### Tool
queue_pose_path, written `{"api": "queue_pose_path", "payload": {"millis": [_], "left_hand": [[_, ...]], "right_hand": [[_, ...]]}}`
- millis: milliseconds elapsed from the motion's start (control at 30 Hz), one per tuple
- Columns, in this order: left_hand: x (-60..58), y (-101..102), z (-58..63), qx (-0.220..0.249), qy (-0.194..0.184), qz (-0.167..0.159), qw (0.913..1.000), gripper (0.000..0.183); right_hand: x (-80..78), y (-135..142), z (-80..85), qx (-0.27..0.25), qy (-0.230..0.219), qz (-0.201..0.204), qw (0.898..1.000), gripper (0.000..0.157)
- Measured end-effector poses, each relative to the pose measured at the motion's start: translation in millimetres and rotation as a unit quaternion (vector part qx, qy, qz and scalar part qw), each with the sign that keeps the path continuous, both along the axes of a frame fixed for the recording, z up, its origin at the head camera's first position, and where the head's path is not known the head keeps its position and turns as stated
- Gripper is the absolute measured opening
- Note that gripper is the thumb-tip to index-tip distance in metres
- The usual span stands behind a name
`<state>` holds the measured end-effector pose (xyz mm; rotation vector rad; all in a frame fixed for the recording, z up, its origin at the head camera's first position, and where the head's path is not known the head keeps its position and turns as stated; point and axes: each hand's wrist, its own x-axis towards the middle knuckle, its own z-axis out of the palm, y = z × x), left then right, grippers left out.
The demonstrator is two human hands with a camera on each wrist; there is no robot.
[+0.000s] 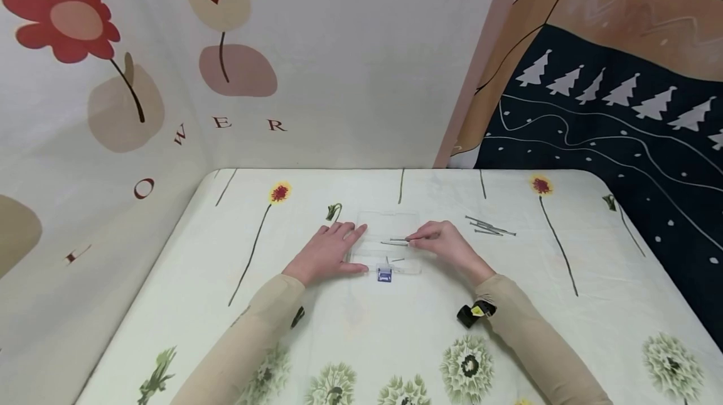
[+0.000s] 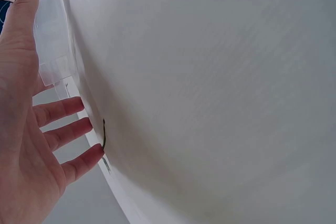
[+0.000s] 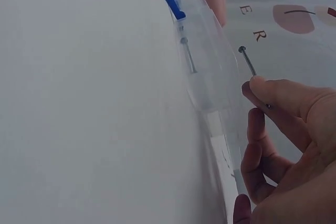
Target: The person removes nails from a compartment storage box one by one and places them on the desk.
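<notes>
A clear plastic box point(image 1: 390, 223) with a blue latch point(image 1: 385, 275) lies on the table, its lid raised. My left hand point(image 1: 327, 252) rests at the box's left side, fingers spread and thumb along the near left edge. Over the box, my right hand point(image 1: 446, 244) pinches a nail point(image 3: 248, 61) between thumb and forefinger, the head pointing away from the fingertips. The other fingers of that hand are bent and hold nothing. Inside the box lies another nail point(image 3: 189, 56), close behind the latch. Several loose nails point(image 1: 488, 226) lie to the right of the right hand.
A patterned cloth point(image 1: 429, 342) with printed flowers covers the table. Behind it hang a pale printed curtain point(image 1: 361, 78) and a dark one point(image 1: 565, 116) with white trees. A black strap device point(image 1: 476, 313) sits at the right wrist.
</notes>
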<state>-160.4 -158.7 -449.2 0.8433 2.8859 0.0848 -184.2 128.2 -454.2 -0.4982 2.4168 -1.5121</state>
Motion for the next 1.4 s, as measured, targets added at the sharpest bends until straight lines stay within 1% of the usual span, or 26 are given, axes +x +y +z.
{"api": "queue_pose_path", "payload": {"millis": [100, 300, 533, 667, 1067, 1167, 1400], "left_hand": [[-0.1, 0, 0.2, 0.003, 0.001, -0.003, 1.0, 0.092], [0.0, 0, 0.2, -0.001, 0.006, -0.006, 1.0, 0.092], [-0.1, 0, 0.1, -0.005, 0.006, -0.002, 1.0, 0.092], [-0.8, 0, -0.7, -0.007, 0.004, -0.001, 1.0, 0.092], [-0.5, 1, -0.2, -0.005, 0.004, -0.001, 1.0, 0.093], [-1.1, 1, -0.8, -0.002, 0.003, -0.003, 1.0, 0.092], [-2.2, 0, -2.0, -0.013, 0.001, -0.001, 0.9999, 0.093]], "right_hand": [[-0.3, 6, 0.7, 0.0, -0.006, -0.005, 1.0, 0.015], [-1.8, 20, 0.4, 0.0, -0.005, -0.012, 1.0, 0.016], [-3.9, 40, -1.8, 0.021, 0.032, -0.023, 0.999, 0.014], [-3.4, 52, -2.1, 0.033, 0.034, -0.028, 0.998, 0.014], [3.2, 88, 1.0, 0.069, 0.011, -0.044, 0.997, 0.018], [5.5, 97, 2.7, 0.073, 0.016, -0.048, 0.996, 0.019], [10.4, 119, 8.0, 0.107, 0.035, -0.059, 0.992, 0.02]]}}
